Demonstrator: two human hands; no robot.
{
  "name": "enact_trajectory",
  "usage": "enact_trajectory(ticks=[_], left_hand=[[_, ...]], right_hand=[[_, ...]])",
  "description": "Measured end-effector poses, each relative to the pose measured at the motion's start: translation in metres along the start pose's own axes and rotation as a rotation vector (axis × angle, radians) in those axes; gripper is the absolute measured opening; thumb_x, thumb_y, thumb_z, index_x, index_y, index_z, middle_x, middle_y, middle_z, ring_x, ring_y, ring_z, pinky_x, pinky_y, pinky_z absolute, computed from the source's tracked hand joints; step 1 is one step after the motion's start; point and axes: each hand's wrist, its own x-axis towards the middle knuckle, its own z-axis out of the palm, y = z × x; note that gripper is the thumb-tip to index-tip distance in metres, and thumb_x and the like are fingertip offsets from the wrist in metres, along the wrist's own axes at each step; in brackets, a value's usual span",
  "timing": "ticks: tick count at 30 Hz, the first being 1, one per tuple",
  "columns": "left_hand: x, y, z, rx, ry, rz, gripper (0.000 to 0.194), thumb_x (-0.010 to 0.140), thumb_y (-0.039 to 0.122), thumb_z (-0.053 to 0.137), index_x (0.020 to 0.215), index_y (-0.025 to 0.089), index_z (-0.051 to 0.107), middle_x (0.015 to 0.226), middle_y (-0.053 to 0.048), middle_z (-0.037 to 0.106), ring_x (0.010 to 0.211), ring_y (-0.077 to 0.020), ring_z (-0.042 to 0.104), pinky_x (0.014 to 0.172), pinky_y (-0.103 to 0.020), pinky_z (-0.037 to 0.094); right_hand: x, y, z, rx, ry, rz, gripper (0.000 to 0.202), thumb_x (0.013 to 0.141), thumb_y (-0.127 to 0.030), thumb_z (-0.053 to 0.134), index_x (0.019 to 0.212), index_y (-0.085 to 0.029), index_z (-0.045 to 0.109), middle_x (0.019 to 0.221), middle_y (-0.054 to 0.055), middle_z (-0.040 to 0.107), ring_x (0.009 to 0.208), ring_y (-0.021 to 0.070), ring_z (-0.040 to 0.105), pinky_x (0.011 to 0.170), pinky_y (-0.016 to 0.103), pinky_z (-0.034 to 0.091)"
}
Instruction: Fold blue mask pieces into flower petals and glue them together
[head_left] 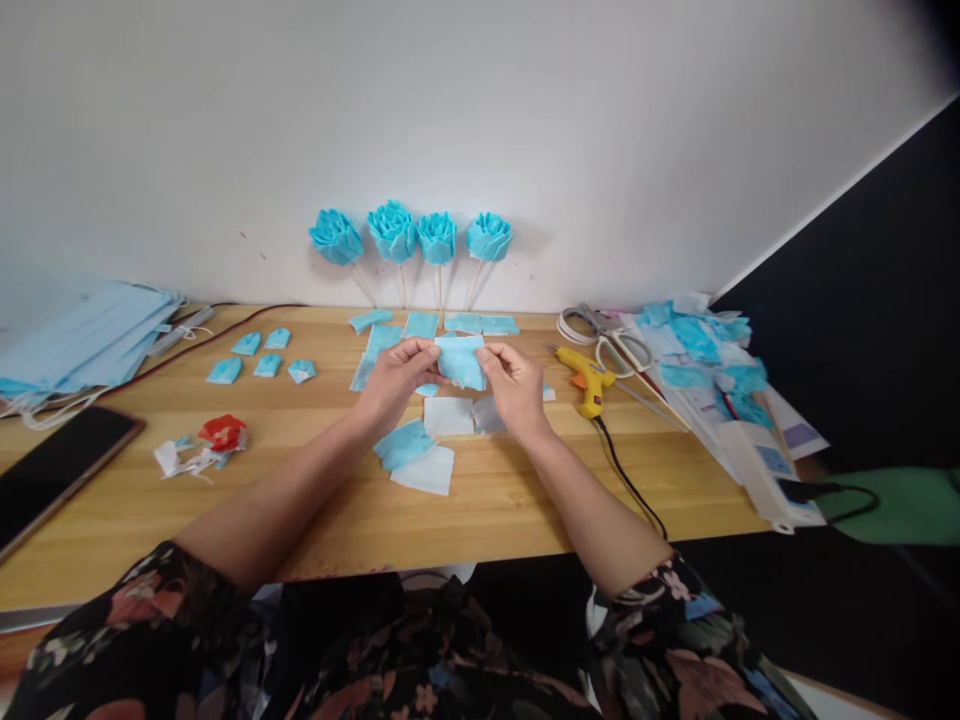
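Between my two hands a small blue piece of face mask fabric [460,362] is stretched out above the table. My left hand [405,372] pinches its left edge, and my right hand [514,382] pinches the right edge. Around and under the hands lie several cut fabric pieces: blue ones [421,325] behind, a white one [448,416] just below, and an overlapping blue piece [405,444] and white piece [424,470] nearer to me. To the left sit several small rounded blue petals [224,371].
Several blue fabric flowers [391,232] on sticks lean against the wall. At right lie a yellow glue gun [586,382] with a black cord, scissors [622,352], fabric scraps [694,340] and a white power strip [761,465]. At left are stacked masks [82,335], a phone [60,470] and red-white scraps [223,434].
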Motion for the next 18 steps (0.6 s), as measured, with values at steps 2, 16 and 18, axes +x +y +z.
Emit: enact_trajectory(ticks=[2,16,18], left_hand=[[0.001,0.000,-0.002,0.035,0.043,0.018,0.024,0.081,0.038,0.073,0.083,0.015,0.068,0.079,-0.002,0.064,0.077,-0.0152,0.064,0.071,-0.029,0.056],[-0.001,0.001,0.003,-0.287,-0.137,-0.303,0.033,0.089,0.046,0.068,0.094,0.013,0.070,0.097,-0.013,0.075,0.091,-0.0229,0.071,0.084,-0.037,0.056],[0.000,0.000,0.002,-0.380,-0.135,-0.280,0.018,0.089,0.032,0.069,0.092,0.014,0.069,0.096,-0.010,0.075,0.090,-0.0205,0.071,0.087,-0.036,0.056]], right_hand=[[0.001,0.000,-0.001,-0.006,0.015,-0.009,0.026,0.086,-0.045,0.063,0.082,-0.020,0.070,0.065,-0.003,0.056,0.060,0.0120,0.046,0.056,0.024,0.039],[0.002,-0.001,-0.009,-0.396,-0.129,-0.538,0.017,0.094,-0.035,0.062,0.091,-0.026,0.076,0.090,0.005,0.074,0.090,0.0219,0.065,0.085,0.039,0.051],[0.001,-0.004,-0.008,-0.402,-0.207,-0.593,0.019,0.095,-0.036,0.061,0.103,-0.028,0.076,0.106,0.006,0.074,0.104,0.0237,0.065,0.094,0.043,0.050]])
